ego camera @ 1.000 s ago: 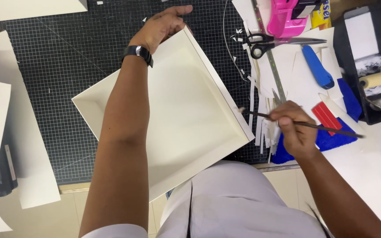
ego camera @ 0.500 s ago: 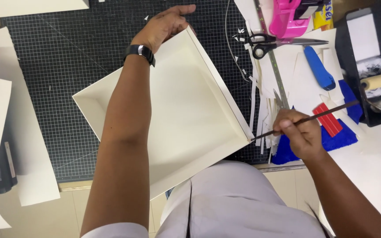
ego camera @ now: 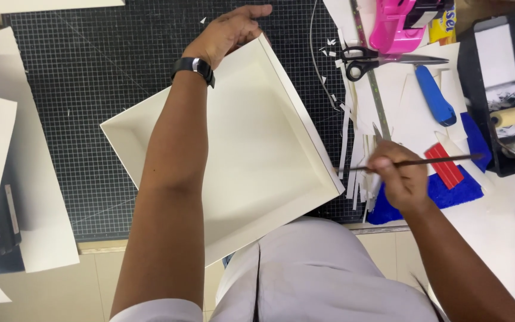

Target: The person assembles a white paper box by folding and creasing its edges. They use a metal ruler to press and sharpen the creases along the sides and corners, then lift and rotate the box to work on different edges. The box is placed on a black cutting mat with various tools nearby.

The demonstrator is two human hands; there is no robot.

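Here, at far left, loose white sheets (ego camera: pixel 7 197) lie over the edge of the black cutting mat (ego camera: pixel 90 89). On the mat sits a shallow white box (ego camera: pixel 257 143), open side up and turned cornerwise, its near corner over the person's lap. The left hand (ego camera: pixel 227 33) reaches across and rests on the far corner of the box, fingers laid over the rim and closed loosely against the wall, steadying it. The right hand (ego camera: pixel 397 176) is just beside the box's right wall, fingers pinched shut on a thin brush (ego camera: pixel 412 162) held nearly level, its tip pointing at that wall's outer edge. Beyond it lie paper strips (ego camera: pixel 359 173), scissors (ego camera: pixel 377 59), a blue-handled knife (ego camera: pixel 433 95), a pink tape dispenser (ego camera: pixel 397 24) and a red block on a blue cloth (ego camera: pixel 454 188).

The step in hand looks like brushing along the right wall or corner seam. The next stroke would call for the left hand keeping the box firm and the tip held to the edge.
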